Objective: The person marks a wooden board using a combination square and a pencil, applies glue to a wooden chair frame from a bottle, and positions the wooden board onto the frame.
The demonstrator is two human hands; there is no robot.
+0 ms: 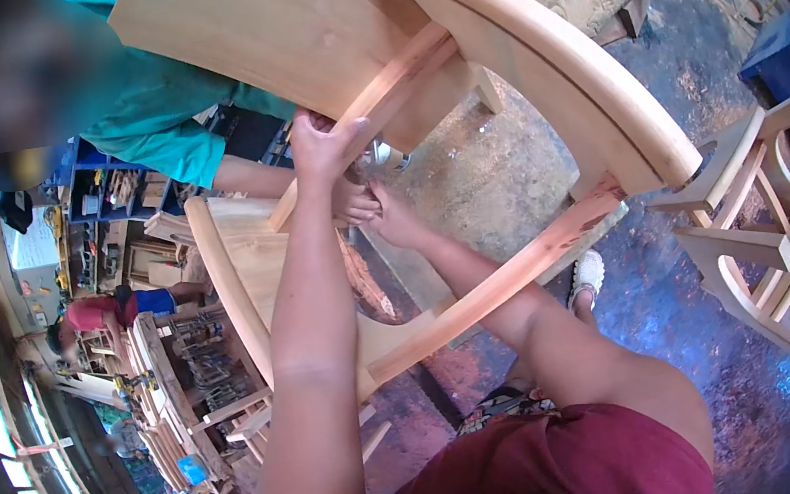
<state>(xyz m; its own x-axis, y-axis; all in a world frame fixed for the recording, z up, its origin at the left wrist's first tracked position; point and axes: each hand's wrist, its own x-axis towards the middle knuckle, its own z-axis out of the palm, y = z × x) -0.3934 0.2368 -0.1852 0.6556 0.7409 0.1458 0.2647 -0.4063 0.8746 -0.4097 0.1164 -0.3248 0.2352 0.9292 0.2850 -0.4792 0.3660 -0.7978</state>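
The left hand (318, 147) gripped a slim, straight, light-brown wooden crossbar (401, 74), part of a large pale wooden furniture frame with curved sides (530, 56) in the middle of the scene. The right hand (398, 218) was just beside a teal-sleeved co-worker's hand (353, 200); its own grip was too hidden to tell.

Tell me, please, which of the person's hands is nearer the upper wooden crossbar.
Left: the left hand is on the upper crossbar, while the right hand is below it in view, beside the co-worker's hand.
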